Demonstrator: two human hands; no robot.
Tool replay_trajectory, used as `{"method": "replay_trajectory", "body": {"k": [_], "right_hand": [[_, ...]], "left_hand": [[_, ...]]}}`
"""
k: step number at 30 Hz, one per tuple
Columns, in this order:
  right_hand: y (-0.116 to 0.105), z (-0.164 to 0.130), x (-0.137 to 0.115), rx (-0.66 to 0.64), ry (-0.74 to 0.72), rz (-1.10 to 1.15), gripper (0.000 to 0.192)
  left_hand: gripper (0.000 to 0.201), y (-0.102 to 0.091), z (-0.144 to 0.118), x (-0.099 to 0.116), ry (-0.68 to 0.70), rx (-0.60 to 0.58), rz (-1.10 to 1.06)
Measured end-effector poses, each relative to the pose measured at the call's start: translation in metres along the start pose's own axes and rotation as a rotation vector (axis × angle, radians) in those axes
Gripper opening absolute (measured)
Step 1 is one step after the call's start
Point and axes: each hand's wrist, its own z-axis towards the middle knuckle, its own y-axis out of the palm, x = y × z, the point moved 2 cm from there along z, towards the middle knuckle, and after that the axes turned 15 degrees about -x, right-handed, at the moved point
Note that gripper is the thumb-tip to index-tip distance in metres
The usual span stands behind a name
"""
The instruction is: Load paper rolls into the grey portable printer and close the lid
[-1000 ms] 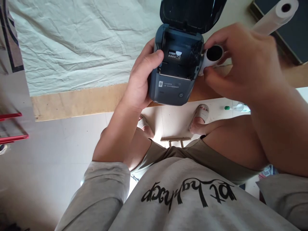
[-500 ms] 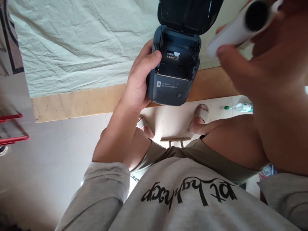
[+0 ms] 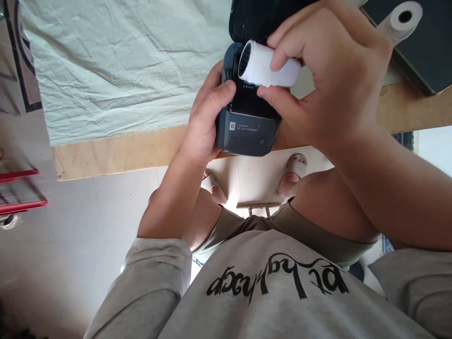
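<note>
My left hand (image 3: 205,122) grips the left side of a small dark grey printer (image 3: 247,129), its thumb on the top edge. The printer's lid (image 3: 252,19) stands open at the table's near edge. My right hand (image 3: 325,75) holds a white paper roll (image 3: 266,68) sideways between thumb and fingers, right over the printer's open paper bay. The roll's hollow end faces left. Whether the roll touches the bay I cannot tell.
A wrinkled pale cloth (image 3: 123,66) covers the wooden table (image 3: 113,150). A second, longer paper roll (image 3: 397,21) lies at the far right beside a dark flat box (image 3: 423,52). Red bars (image 3: 21,188) stand at the left. My legs and sandalled feet (image 3: 293,172) are below.
My right hand lifted the paper roll up to the right, then brought it down and left over the open printer. The left hand and printer stayed nearly still.
</note>
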Motion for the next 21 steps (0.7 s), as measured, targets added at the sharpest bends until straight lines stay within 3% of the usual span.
{"method": "replay_trajectory", "body": {"k": [2, 8, 13, 17, 21], "right_hand": [[0.0, 0.001, 0.001, 0.008, 0.003, -0.031, 0.019], [0.0, -0.003, -0.005, 0.09, -0.062, -0.067, 0.02], [0.005, -0.006, -0.014, -0.02, -0.158, -0.084, 0.011], [0.008, -0.006, -0.013, -0.08, -0.198, -0.111, 0.016], [0.006, -0.008, -0.007, -0.044, -0.278, 0.04, 0.018]], "left_hand": [[0.04, -0.003, -0.001, -0.001, -0.012, -0.032, 0.001], [0.025, 0.007, -0.006, 0.01, -0.06, 0.041, -0.098], [0.02, 0.008, -0.006, 0.011, -0.02, 0.083, -0.148], [0.028, 0.007, -0.007, 0.006, 0.003, 0.025, -0.147], [0.061, 0.01, -0.008, 0.005, -0.023, 0.06, -0.165]]}}
